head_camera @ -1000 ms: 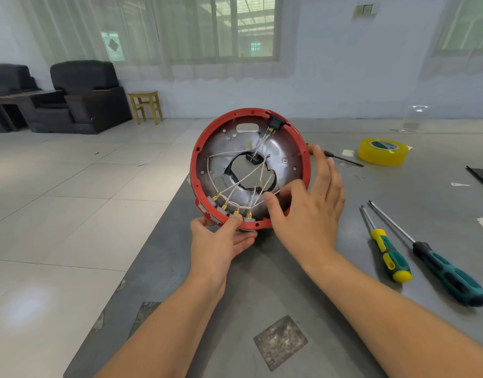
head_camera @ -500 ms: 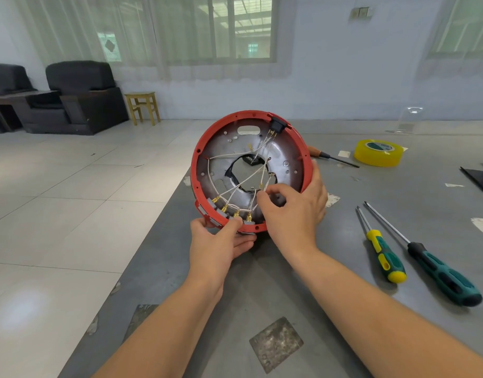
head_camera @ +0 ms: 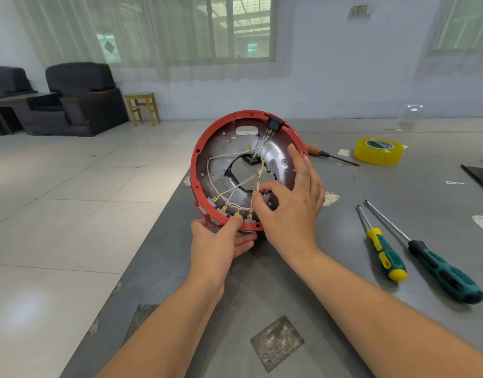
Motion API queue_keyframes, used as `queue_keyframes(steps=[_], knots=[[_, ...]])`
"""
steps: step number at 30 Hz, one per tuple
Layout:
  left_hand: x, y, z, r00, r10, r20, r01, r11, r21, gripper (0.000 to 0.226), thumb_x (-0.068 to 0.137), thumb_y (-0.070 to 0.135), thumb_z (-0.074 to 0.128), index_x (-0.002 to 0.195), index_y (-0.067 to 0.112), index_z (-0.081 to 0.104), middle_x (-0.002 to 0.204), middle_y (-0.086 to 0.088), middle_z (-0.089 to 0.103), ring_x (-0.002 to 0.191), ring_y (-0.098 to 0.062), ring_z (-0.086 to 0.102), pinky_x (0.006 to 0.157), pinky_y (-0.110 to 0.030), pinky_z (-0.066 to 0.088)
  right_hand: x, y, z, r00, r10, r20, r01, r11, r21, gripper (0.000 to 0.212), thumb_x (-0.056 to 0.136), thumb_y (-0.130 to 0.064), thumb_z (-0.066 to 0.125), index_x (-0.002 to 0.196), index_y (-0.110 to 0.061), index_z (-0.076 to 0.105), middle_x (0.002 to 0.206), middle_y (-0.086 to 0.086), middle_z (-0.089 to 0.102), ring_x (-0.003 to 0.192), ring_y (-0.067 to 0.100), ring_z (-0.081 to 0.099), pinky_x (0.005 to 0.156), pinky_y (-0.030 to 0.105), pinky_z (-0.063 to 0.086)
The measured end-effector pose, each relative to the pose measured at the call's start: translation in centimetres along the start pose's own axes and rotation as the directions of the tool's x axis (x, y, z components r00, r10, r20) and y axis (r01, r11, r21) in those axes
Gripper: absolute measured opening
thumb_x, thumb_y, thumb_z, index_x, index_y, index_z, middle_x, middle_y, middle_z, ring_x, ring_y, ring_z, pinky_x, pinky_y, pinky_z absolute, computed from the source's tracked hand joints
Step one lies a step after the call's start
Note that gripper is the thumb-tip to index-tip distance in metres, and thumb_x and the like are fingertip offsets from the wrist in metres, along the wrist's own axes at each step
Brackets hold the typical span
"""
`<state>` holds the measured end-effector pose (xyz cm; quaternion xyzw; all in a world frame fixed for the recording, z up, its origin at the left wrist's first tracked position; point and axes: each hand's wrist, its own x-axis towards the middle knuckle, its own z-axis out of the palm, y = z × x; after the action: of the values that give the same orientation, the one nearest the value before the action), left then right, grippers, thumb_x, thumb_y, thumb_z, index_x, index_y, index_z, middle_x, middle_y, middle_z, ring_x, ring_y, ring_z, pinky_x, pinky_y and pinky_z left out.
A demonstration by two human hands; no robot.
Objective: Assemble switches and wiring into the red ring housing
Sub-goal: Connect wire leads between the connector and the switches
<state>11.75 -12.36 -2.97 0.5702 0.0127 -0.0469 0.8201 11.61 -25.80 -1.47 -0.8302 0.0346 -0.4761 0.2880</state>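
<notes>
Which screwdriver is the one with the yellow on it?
Look at the gray table, to the right of the red ring housing. Two screwdrivers lie side by side there. Yours is the shorter screwdriver, nearer the ring, with yellow patches; the longer screwdriver has none.

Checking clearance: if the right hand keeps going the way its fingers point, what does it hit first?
Likely the housing's metal plate: the right hand pinches a wire, and its fingers already reach the red rim. Depth unclear.

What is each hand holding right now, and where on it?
The left hand grips the red ring housing at its lower rim, by the gray switches. The right hand pinches a white wire inside the housing, between thumb and forefinger.
</notes>
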Motion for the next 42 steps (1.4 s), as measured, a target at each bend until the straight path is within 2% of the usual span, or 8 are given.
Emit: queue_keyframes(steps=[10,17,22,31,36,38,40,42], knots=[[0.1,-0.3,-0.2,1.000,0.011,0.015,-0.012,0.999,0.039,0.039,0.098,0.023,0.075,0.118,0.022,0.042,0.093,-0.013,0.081,0.084,-0.030,0.081,0.074,-0.037,0.067,-0.1,0.5,-0.1,0.999,0.034,0.023,-0.031,0.994,-0.104,0.019,0.085,-0.050,0.065,0.080,-0.034,0.055,0.166,-0.007,0.022,0.155,0.019,0.013,0.122,0.053,0.019],[0.1,-0.5,-0.1,0.999,0.037,0.022,-0.037,0.999,0.032,0.042,0.096,0.020,0.077,0.121,0.019,0.042,0.096,-0.016,0.080,0.084,-0.032,0.081,0.071,-0.035,0.066,0.2,0.2,0.2,0.990,0.092,0.109,-0.072,0.981,-0.180,0.029,0.085,-0.065,0.066,0.080,-0.036,0.072,0.172,-0.013,-0.004,0.158,0.017,-0.015,0.125,0.045,-0.003],[0.2,-0.4,-0.2,1.000,0.014,0.026,-0.015,0.999,0.030,0.042,0.096,0.022,0.077,0.120,0.019,0.043,0.095,-0.016,0.080,0.084,-0.032,0.081,0.071,-0.035,0.066,0.1,-0.4,0.2,0.994,0.071,0.086,-0.063,0.994,-0.086,0.019,0.084,-0.045,0.076,0.070,-0.033,0.070,0.168,-0.016,0.019,0.158,0.016,0.000,0.124,0.047,0.000],[0.1,-0.2,-0.1,1.000,-0.010,0.010,0.010,0.999,0.039,0.041,0.097,0.023,0.076,0.121,0.019,0.043,0.093,-0.014,0.081,0.084,-0.031,0.081,0.071,-0.035,0.066,0.3,0.2,0.2,0.999,0.005,0.047,0.001,0.994,-0.111,0.023,0.091,-0.045,0.064,0.075,-0.030,0.068,0.156,-0.012,0.038,0.148,0.019,0.022,0.119,0.051,0.016],[0.1,0.1,-0.4,0.999,-0.038,-0.005,0.038,0.998,-0.042,0.039,0.097,0.015,0.073,0.120,0.013,0.042,0.088,-0.016,0.080,0.084,-0.035,0.080,0.067,-0.035,0.065,0.5,2.0,-0.8,1.000,-0.023,0.001,0.023,0.998,-0.056,0.019,0.093,-0.044,0.062,0.102,-0.028,0.065,0.163,-0.006,0.027,0.152,0.021,0.019,0.118,0.039,0.018],[0.1,0.2,-0.6,0.998,-0.057,-0.004,0.056,0.997,-0.058,0.037,0.097,0.015,0.073,0.119,0.012,0.043,0.087,-0.016,0.080,0.084,-0.035,0.080,0.065,-0.034,0.065,0.6,2.8,-1.1,0.999,0.035,-0.024,-0.034,0.999,0.022,0.038,0.093,-0.038,0.064,0.126,-0.023,0.052,0.167,-0.001,0.019,0.154,0.015,0.016,0.121,0.030,0.014],[0.1,0.4,-0.7,0.997,-0.077,0.007,0.077,0.996,-0.053,0.037,0.097,0.016,0.073,0.118,0.012,0.044,0.085,-0.016,0.080,0.084,-0.035,0.080,0.064,-0.034,0.064,0.7,3.3,-1.4,0.979,0.190,0.080,-0.202,0.961,0.189,0.067,0.095,-0.034,0.066,0.150,-0.020,0.032,0.169,0.000,0.014,0.155,0.009,0.015,0.125,0.030,0.016],[0.0,0.6,-0.8,0.995,-0.091,0.032,0.091,0.996,-0.018,0.039,0.096,0.019,0.075,0.119,0.011,0.044,0.084,-0.018,0.079,0.084,-0.037,0.080,0.064,-0.034,0.064,0.8,3.3,-1.6,0.900,0.356,0.253,-0.426,0.841,0.332,0.073,0.097,-0.033,0.065,0.157,-0.027,0.024,0.161,-0.003,0.034,0.146,0.011,0.037,0.123,0.040,0.032]])
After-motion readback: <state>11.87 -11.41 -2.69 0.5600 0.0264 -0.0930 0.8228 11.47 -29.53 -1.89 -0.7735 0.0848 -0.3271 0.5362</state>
